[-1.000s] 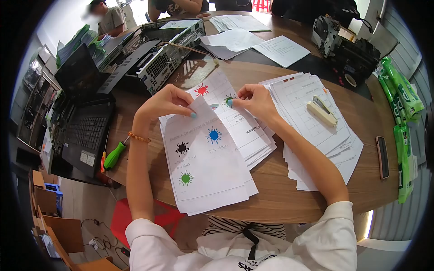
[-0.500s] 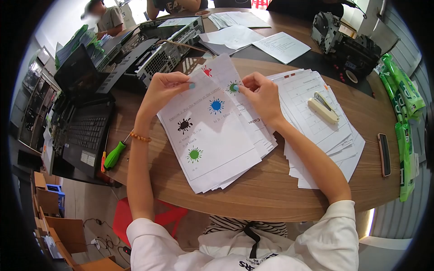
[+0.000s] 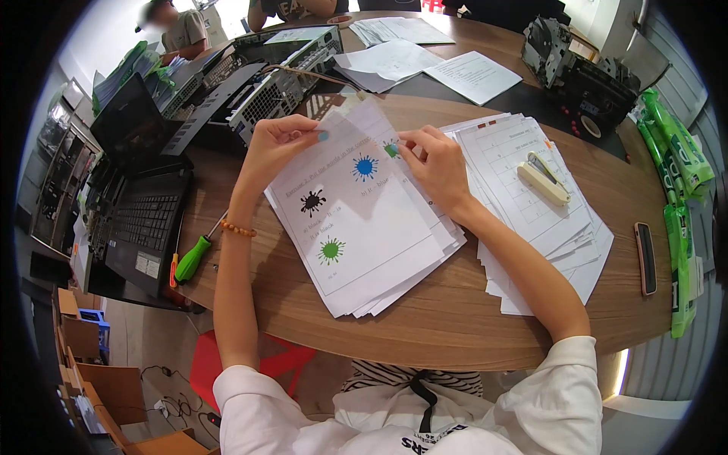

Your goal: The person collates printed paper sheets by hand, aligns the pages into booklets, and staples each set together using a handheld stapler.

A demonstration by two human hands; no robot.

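Observation:
My left hand (image 3: 284, 150) pinches the top-left edge of a printed worksheet (image 3: 356, 235) marked with blue, black and green paint splats. The sheet is lifted at the top, over a loose stack of papers (image 3: 449, 244). My right hand (image 3: 438, 161) is closed at the right edge of a second sheet (image 3: 396, 168) behind it, near a green splat. To the right of that hand lies another stack of papers (image 3: 504, 163), fanned out unevenly. A cream stapler (image 3: 544, 184) rests on top of it.
A laptop (image 3: 140, 220) and a green-handled screwdriver (image 3: 192, 260) are on the left. Behind sits an opened computer case (image 3: 292, 83), with more papers (image 3: 474, 77) beside it. A phone (image 3: 644, 258) and green packages (image 3: 675, 152) lie right. Another person (image 3: 182, 34) is at the far left.
The top edges of the lifted sheets have dipped slightly, and the red splat is no longer visible. My right hand has shifted a little, its fingertips now turned more out of sight.

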